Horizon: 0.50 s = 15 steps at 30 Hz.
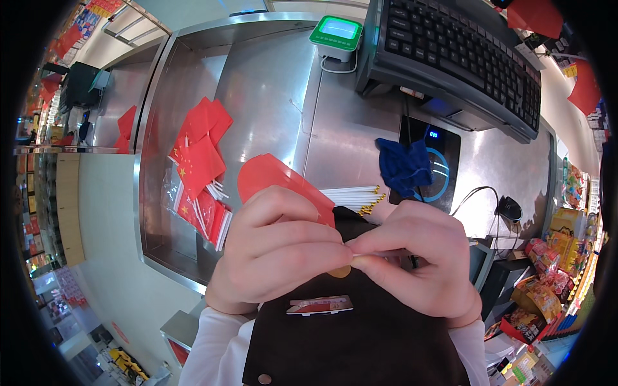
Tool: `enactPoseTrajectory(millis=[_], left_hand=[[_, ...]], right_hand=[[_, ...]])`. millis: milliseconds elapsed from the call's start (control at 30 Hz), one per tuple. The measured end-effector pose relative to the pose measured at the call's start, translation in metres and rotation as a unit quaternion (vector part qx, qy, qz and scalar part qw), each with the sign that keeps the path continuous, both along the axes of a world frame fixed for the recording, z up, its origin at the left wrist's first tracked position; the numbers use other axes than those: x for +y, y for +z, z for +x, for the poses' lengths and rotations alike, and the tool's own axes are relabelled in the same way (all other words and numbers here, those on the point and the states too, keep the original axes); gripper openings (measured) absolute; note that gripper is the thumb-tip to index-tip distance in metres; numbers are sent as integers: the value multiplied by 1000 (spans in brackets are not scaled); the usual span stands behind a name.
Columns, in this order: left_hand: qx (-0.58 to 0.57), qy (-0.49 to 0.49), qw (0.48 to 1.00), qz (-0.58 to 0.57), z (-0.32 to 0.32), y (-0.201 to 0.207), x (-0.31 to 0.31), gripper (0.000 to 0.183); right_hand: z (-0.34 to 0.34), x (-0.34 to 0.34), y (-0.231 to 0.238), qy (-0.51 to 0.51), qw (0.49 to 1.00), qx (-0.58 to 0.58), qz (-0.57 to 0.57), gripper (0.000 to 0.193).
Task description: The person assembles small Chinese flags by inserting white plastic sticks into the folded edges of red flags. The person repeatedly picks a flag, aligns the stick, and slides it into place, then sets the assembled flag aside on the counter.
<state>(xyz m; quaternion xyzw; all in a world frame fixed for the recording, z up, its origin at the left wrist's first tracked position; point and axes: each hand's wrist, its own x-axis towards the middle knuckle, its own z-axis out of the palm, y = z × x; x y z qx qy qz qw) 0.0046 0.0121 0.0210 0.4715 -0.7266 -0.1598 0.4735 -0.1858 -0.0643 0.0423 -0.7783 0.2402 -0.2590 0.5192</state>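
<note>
The left hand (277, 251) pinches one red flag (283, 177), jutting past its knuckles; the right hand (421, 254), touching the left, pinches one thin white piece (353, 255). The metal counter (257, 83) bears one blue cloth (405, 168), one white stick bundle (347, 195) and one uncountably overlapped flag pile (201, 161).

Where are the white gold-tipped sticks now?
In the head view, the white sticks lie just right of centre on the metal counter, between the red flag at the left hand and the blue cloth.
</note>
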Motion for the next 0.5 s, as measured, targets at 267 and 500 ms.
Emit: enactPoseTrajectory(millis=[267, 500], left_hand=[[30, 35, 997, 58, -2, 8, -2, 25], [85, 41, 990, 107, -5, 7, 1, 24]], right_hand=[[0, 0, -2, -8, 1000, 2, 14, 15], [2, -1, -3, -6, 1000, 21, 22, 14]])
